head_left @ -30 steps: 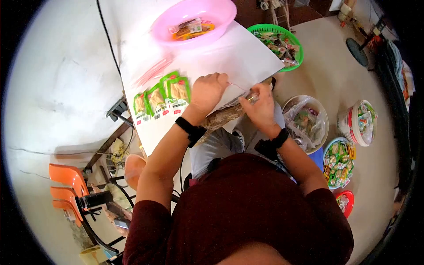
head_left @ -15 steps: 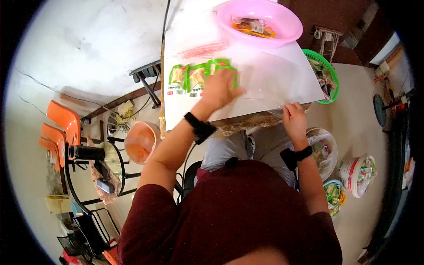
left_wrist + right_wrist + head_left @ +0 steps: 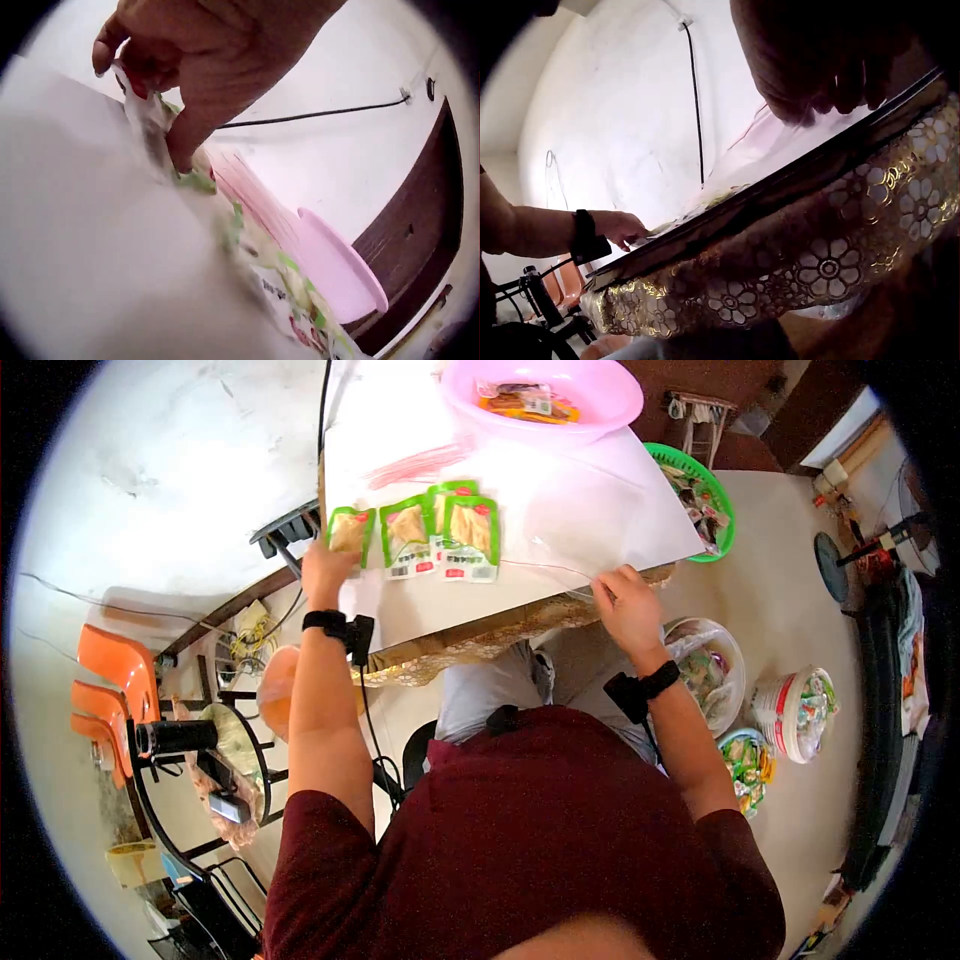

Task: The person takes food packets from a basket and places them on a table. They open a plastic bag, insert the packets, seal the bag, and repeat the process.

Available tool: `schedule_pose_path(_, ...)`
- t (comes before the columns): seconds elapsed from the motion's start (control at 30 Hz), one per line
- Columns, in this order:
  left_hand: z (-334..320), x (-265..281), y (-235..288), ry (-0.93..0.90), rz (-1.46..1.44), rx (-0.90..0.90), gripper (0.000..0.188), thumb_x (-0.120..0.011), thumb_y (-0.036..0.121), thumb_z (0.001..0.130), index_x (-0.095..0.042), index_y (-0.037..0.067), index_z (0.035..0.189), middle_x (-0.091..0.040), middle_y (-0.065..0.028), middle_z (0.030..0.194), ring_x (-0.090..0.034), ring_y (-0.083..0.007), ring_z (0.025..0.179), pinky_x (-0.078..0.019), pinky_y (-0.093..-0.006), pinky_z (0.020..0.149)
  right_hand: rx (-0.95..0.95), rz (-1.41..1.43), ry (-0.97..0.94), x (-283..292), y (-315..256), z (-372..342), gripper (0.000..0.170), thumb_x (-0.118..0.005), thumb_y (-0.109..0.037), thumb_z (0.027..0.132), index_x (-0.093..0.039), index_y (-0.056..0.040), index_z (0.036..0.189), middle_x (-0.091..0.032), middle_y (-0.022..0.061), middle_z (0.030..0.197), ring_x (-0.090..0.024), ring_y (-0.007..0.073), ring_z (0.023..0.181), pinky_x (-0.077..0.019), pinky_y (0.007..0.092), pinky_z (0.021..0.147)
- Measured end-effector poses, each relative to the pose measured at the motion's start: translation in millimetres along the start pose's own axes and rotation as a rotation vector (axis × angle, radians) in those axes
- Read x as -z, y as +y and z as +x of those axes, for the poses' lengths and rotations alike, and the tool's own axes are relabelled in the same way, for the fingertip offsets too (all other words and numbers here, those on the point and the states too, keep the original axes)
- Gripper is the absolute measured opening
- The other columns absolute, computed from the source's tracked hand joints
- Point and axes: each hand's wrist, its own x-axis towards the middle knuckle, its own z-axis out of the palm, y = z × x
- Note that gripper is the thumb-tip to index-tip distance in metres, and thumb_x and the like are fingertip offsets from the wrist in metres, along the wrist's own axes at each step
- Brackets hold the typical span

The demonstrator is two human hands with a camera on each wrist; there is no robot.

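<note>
Several green-and-white food packets (image 3: 467, 530) with pale contents lie side by side on the white tabletop (image 3: 400, 610). My left hand (image 3: 328, 572) is at the leftmost packet (image 3: 350, 528), set slightly apart from the others. In the left wrist view, thumb and fingers pinch the lower end of that packet (image 3: 142, 112). My right hand (image 3: 630, 605) is at the table's near right edge, fingers curled round one end of a thin red strip (image 3: 550, 566). Clear plastic film (image 3: 580, 595) shows beside those fingers.
Behind the packets lie thin pink strips (image 3: 420, 463). A pink basin (image 3: 610, 410) with packets stands at the back. On the right are a green basket (image 3: 722, 500), a lined bucket (image 3: 735, 660) and a white tub (image 3: 765, 710). Patterned cloth (image 3: 829, 266) hangs along the table edge.
My left hand has left the right hand's side, crossed over the packets and taken hold of the leftmost one. The right hand stays at the table edge with the red strip.
</note>
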Motion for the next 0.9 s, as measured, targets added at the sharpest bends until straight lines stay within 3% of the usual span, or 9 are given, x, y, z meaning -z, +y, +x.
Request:
schedule_pose_path(0.07,21.9,-6.3,-25.5,-0.076,-0.076,0.007,0.050,-0.078,0.035,0.064,-0.067,-0.002,0.096,-0.069,-0.0179,0.086,-0.068,-0.0316,0.075,-0.0540,-0.0396,0.065,0.007,0.026,0.021,-4.3,5.2,0.0,0.010,-0.063,-0.017,0.083,-0.063,-0.0081,0.082,-0.057,0.0102,0.079,-0.059,0.0316,0.072,-0.0476,0.0403,0.062)
schedule_pose_path(0.1,20.2,-2.1,-27.0,-0.179,-0.351,0.129,0.039,-0.077,0.024,0.068,-0.066,0.000,0.096,-0.066,-0.0103,0.076,-0.064,-0.0204,0.059,-0.0510,-0.0333,0.051,0.003,0.033,0.025,-2.8,3.8,1.1,0.010,-0.063,-0.017,0.083,-0.063,-0.0080,0.081,-0.057,0.0102,0.079,-0.059,0.0316,0.072,-0.0473,0.0404,0.061)
schedule_pose_path(0.23,-26.0,27.0,-6.0,-0.183,-0.900,0.084,0.029,-0.065,0.004,0.078,-0.059,0.003,0.106,-0.062,-0.0023,0.072,-0.055,-0.0096,0.050,-0.0451,-0.0265,0.041,-0.015,0.064,0.014,2.1,-1.4,6.8,0.010,-0.063,-0.017,0.083,-0.062,-0.0077,0.080,-0.057,0.0100,0.078,-0.058,0.0317,0.068,-0.0464,0.0408,0.059)
schedule_pose_path(0.4,-104.4,57.5,38.7,-0.590,-1.077,-0.147,0.034,-0.063,0.001,0.082,-0.057,0.000,0.115,-0.066,-0.0076,0.092,-0.063,-0.0135,0.071,-0.0520,-0.0261,0.061,0.008,0.108,0.025,2.8,-6.0,12.5,0.011,-0.063,-0.017,0.083,-0.062,-0.0075,0.079,-0.057,0.0096,0.076,-0.058,0.0317,0.065,-0.0458,0.0411,0.057)
schedule_pose_path(0.47,-142.3,56.4,66.0,-0.803,-1.177,-0.013,0.039,-0.066,0.002,0.081,-0.055,-0.002,0.118,-0.067,-0.0104,0.099,-0.065,-0.0172,0.084,-0.0535,-0.0275,0.074,0.023,0.122,0.031,4.5,-11.6,15.5,0.011,-0.063,-0.018,0.083,-0.061,-0.0076,0.079,-0.057,0.0096,0.076,-0.058,0.0317,0.065,-0.0460,0.0413,0.057)
schedule_pose_path(0.6,-175.3,23.9,96.5,-1.250,-1.307,0.104,0.048,-0.071,0.005,0.079,-0.050,-0.005,0.121,-0.066,-0.0123,0.099,-0.066,-0.0204,0.089,-0.0555,-0.0319,0.079,0.047,0.126,-0.012,4.6,-18.0,17.9,0.011,-0.062,-0.018,0.083,-0.061,-0.0076,0.079,-0.056,0.0098,0.076,-0.058,0.0315,0.065,-0.0466,0.0415,0.057)
schedule_pose_path(0.73,-177.6,-7.1,110.1,-1.402,-1.327,0.141,0.040,-0.065,0.009,0.086,-0.048,-0.003,0.121,-0.066,-0.0133,0.094,-0.064,-0.0144,0.062,-0.0490,-0.0204,0.044,0.071,0.105,-0.070,10.8,-25.4,16.9,0.009,-0.061,-0.016,0.084,-0.062,-0.0074,0.082,-0.055,0.0104,0.076,-0.058,0.0319,0.066,-0.0465,0.0418,0.057)
schedule_pose_path(0.77,-177.9,-12.1,112.7,-1.435,-1.364,0.144,0.033,-0.061,0.010,0.089,-0.050,-0.002,0.117,-0.066,-0.0125,0.091,-0.060,-0.0117,0.052,-0.0376,-0.0175,0.032,0.082,0.100,-0.085,12.6,-27.1,16.3,0.008,-0.060,-0.015,0.084,-0.062,-0.0073,0.083,-0.055,0.0105,0.076,-0.058,0.0320,0.066,-0.0464,0.0418,0.057)
schedule_pose_path(0.9,-179.3,-15.3,132.1,-1.265,-1.368,0.215,0.025,-0.060,0.009,0.089,-0.052,0.001,0.111,-0.063,-0.0059,0.081,-0.055,-0.0098,0.051,-0.0349,-0.0196,0.032,0.103,0.131,-0.094,14.0,-25.2,13.4,0.007,-0.061,-0.012,0.083,-0.064,-0.0073,0.087,-0.055,0.0106,0.077,-0.058,0.0318,0.067,-0.0457,0.0410,0.057)
